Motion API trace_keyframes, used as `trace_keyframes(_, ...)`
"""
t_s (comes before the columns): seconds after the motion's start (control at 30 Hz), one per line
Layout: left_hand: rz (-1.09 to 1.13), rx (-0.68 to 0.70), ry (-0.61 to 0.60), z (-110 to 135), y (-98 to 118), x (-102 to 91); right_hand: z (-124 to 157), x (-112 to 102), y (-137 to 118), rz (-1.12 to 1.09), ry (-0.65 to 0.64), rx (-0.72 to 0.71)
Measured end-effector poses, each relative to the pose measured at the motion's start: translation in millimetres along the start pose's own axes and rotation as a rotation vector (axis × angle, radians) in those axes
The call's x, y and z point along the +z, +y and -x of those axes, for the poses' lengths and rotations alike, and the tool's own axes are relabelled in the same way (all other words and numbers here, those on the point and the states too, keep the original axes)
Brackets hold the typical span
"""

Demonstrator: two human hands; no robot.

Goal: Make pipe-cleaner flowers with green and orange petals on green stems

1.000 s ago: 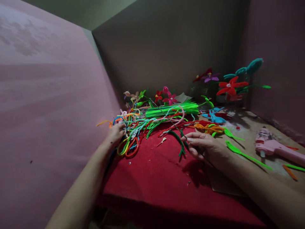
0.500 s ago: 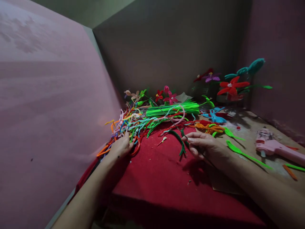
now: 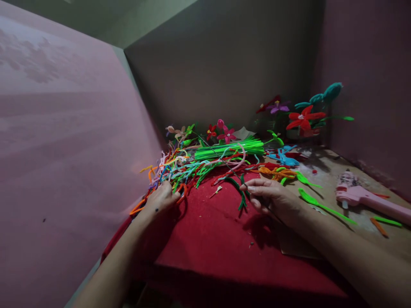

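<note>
My right hand [image 3: 272,196] pinches a long, thin dark wire [image 3: 221,159] between thumb and fingers. The wire slants up and left, across the pile of pipe cleaners. Just left of that hand, dark green pipe cleaner pieces [image 3: 236,188] curve over the red cloth. My left hand [image 3: 162,199] is at the near left edge of the heap of loose coloured pipe cleaners [image 3: 189,169], beside an orange-red loop [image 3: 183,192]. Its fingertips are hidden among the strands, so any hold on them does not show. Behind the heap lies a bundle of bright green pipe cleaners [image 3: 231,148].
Red cloth [image 3: 205,239] covers the near table. On the right lie a pink glue gun [image 3: 362,194], green leaf shapes [image 3: 324,207] and an orange bundle [image 3: 279,173]. Pipe-cleaner flowers [image 3: 305,119] stand at the back. A pink wall [image 3: 70,171] closes in on the left.
The view has shifted slightly, moving the right-hand items leftward in the picture. My left hand's fingers appear more bent into the heap. My right hand keeps its pinch on the wire.
</note>
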State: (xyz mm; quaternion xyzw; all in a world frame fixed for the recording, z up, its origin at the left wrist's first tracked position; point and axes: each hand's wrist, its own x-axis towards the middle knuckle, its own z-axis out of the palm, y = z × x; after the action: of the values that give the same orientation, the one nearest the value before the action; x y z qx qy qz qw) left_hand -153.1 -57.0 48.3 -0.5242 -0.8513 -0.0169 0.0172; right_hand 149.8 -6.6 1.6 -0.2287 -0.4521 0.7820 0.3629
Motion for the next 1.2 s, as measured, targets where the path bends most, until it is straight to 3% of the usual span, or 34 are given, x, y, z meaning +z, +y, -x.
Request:
trace_keyframes(0.1, -0.042, 0.037, -0.009, 14.6, 23.1, 2.7, 0.0, -0.5, 0.2, 0.014, -0.011, 0.008)
trace_keyframes(0.27, -0.026, 0.142, -0.023, 42.2, 80.1, 31.7, 0.3, -2.1, -0.1, 0.042, -0.020, 0.034)
trace_keyframes(0.33, -0.008, 0.189, -0.023, 44.7, 88.4, 34.9, 0.5, -1.8, -0.7, 0.043, -0.007, 0.025)
trace_keyframes(0.4, 0.015, 0.222, -0.023, 39.8, 80.5, 28.4, 0.7, -1.3, -1.2, 0.044, -0.012, 0.019)
trace_keyframes(0.53, 0.002, 0.166, 0.050, 15.8, 34.6, 8.2, 1.9, 0.7, -2.2, 0.047, -0.031, 0.019)
trace_keyframes(0.67, -0.059, 0.058, 0.042, -3.1, -0.8, 14.1, 2.9, 2.8, -2.6, 0.054, -0.032, 0.013)
trace_keyframes(0.9, -0.027, 0.064, 0.076, -32.1, -21.7, 35.2, 0.2, -1.8, 1.7, 0.053, -0.028, 0.017)
trace_keyframes(1.2, 0.117, 0.189, -0.025, -101.8, -45.3, 9.6, 1.2, -0.6, -0.7, 0.070, -0.041, 0.042)
